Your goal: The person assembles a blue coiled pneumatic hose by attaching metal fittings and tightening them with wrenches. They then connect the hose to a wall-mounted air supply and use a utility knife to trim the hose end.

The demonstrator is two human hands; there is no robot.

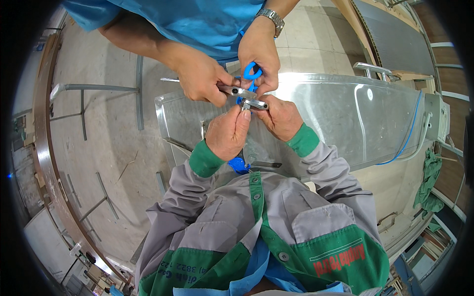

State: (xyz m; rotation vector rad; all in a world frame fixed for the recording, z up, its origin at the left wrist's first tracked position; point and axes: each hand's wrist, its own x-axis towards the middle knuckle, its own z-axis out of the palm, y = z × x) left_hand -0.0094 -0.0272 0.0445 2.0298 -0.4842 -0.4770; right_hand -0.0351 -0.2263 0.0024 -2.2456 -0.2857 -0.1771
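Note:
My left hand (229, 132) is closed in a pinch, thumb against fingers, on the near end of a short shiny metal piece. My right hand (282, 118) is closed around the end of a metal lever-like piece (256, 104) with a dark round spot. The two pieces meet between my fingertips, and I cannot tell whether they are joined. Just beyond, a co-worker's hand (202, 81) grips a similar metal lever (236, 91). The co-worker's other hand (260, 52) holds a blue loop-shaped thing (253, 71); its lower part is partly hidden among the fingers.
A shiny metal-topped table (340, 118) lies under our hands. Near my body are a blue object (239, 166) and a flat metal strip (266, 164). A blue cable (411, 135) runs along its right end. Metal frame bars (103, 87) stand on the left floor.

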